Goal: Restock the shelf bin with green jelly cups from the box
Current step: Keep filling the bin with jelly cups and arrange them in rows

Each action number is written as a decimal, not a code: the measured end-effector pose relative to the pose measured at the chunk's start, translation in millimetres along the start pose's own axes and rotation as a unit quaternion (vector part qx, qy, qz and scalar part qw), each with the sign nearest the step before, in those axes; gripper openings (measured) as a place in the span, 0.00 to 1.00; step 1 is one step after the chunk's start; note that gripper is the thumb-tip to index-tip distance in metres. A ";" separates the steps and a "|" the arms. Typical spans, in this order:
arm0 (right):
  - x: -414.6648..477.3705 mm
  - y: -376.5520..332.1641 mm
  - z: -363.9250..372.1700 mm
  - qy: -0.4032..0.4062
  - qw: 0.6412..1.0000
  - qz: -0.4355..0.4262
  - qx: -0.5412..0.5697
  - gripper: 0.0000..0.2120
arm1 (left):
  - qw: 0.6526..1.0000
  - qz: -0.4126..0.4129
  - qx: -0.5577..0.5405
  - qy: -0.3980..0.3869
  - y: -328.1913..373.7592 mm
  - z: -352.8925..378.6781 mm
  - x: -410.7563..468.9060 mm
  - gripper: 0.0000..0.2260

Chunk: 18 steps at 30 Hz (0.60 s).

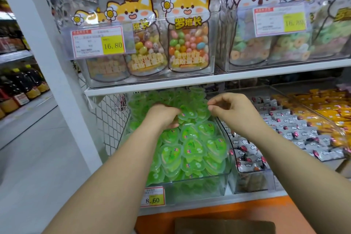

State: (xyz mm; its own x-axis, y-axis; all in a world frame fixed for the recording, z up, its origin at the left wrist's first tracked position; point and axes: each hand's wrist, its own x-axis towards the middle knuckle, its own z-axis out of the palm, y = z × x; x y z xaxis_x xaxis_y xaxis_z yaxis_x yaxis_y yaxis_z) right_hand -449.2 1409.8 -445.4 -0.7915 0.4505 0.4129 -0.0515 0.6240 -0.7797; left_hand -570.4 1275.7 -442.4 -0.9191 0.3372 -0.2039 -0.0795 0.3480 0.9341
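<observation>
Store aisle. A white shelf board (pixel 152 86) overhangs the clear shelf bin (pixel 190 186), heaped with green jelly cups (pixel 191 148). My left hand (pixel 163 116) grips cups atop the heap. My right hand (pixel 229 109) is curled beside them; I cannot tell its hold. Grey wrapped sweets (pixel 284 133) adjoin on the right.

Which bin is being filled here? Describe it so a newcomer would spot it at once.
Find the white shelf under the fox-faced candy bags. Below it, left hand and right hand reach into a clear bin tagged 8.60. Only it holds green jelly cups; its right neighbour holds silver wrapped sweets.
</observation>
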 end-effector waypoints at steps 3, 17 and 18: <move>0.8 3.8 2.2 -0.014 0.995 -0.018 -0.096 0.07 | 0.999 0.015 0.026 0.021 -0.7 3.7 5.7 0.07; 0.0 12.3 19.1 -0.158 0.948 -0.070 -0.266 0.24 | 0.957 0.172 0.215 0.095 -11.0 4.2 3.7 0.09; -0.1 12.7 18.9 -0.159 0.950 -0.070 -0.260 0.24 | 0.955 0.182 0.215 0.095 -10.9 5.0 1.0 0.08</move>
State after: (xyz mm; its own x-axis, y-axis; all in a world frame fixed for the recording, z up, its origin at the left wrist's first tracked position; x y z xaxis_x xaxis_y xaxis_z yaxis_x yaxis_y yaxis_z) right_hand -461.2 1405.6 -464.2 -0.9474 0.1752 0.2679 0.0716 0.9317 -0.3561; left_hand -568.5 1276.6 -454.3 -0.9127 0.3528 0.2062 0.3862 0.5799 0.7174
